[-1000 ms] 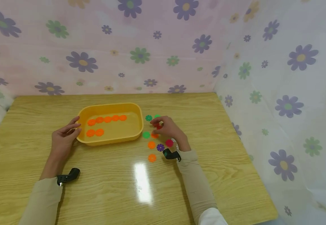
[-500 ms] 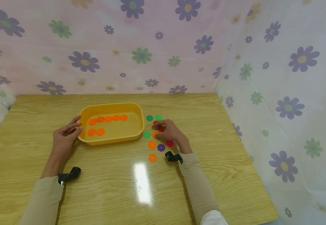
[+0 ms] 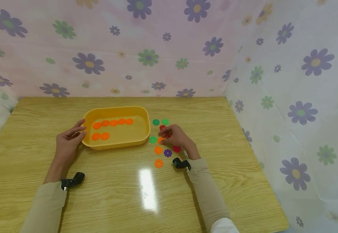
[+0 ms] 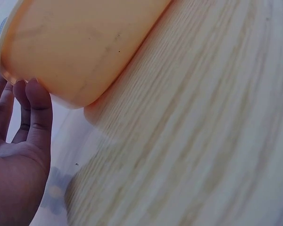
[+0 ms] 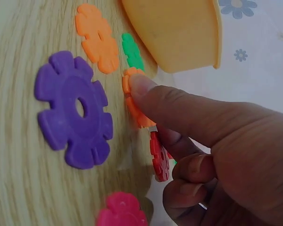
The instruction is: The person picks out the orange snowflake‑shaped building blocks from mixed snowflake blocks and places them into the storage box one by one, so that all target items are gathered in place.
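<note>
At the left end of a yellow plastic tray (image 3: 119,143), my left hand (image 3: 66,142) touches the rim with fairly straight fingertips and thumb. Inside the tray several orange flower-shaped discs (image 3: 113,123) lie flat in two rows. My right hand (image 3: 179,137) is low over loose discs to the tray's right. Its thumb and index finger pinch an orange flower-shaped disc (image 5: 131,108) at the table surface, partly covered by the thumb. A red disc (image 5: 159,157) lies beside the index finger, and a purple disc (image 5: 75,108) is nearer the wrist.
Two more orange discs (image 3: 158,163), green discs (image 3: 156,122), a pink disc (image 3: 177,149) and a partly hidden white disc lie around my right hand. The wooden table (image 3: 113,194) meets a flower-patterned cloth (image 3: 113,64) at the back.
My right thumb and fingers have lowered slightly toward the near side, onto the orange disc. My left hand stays at the tray's end. The whole view has shifted slightly.
</note>
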The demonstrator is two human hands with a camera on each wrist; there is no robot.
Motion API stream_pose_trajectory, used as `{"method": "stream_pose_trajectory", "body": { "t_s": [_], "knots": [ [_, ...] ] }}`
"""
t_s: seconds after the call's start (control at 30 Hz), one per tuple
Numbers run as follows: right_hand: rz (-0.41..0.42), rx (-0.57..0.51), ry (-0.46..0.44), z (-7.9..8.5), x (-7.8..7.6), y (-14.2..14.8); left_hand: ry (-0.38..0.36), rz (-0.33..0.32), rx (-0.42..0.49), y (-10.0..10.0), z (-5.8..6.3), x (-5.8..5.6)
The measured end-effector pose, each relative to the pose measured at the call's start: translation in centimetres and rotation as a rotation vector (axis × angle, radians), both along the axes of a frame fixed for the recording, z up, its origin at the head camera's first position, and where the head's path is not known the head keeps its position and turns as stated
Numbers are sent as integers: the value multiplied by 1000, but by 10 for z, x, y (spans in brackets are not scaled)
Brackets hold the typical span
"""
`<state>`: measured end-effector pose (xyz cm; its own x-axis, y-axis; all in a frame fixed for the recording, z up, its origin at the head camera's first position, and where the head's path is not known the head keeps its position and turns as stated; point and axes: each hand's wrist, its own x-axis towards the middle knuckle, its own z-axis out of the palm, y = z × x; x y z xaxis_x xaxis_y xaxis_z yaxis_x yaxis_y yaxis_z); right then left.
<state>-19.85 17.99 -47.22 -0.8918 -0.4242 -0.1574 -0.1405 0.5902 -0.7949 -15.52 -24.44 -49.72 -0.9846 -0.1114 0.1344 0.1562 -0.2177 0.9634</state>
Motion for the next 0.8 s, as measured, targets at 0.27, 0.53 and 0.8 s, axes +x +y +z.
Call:
{"method": "stream_pose_trajectory", "body": {
  "t_s": [0.27,0.53,0.8],
  "knots": [
    [76,35,15,3,0,1,-1,1,9,0,1,-1],
    [94,91,16,8,4,-2,-9,5,13,0,-1,-3],
    [120,118,82,13,9,-8,-23,7,1,0,1,-1]
  ]
}}
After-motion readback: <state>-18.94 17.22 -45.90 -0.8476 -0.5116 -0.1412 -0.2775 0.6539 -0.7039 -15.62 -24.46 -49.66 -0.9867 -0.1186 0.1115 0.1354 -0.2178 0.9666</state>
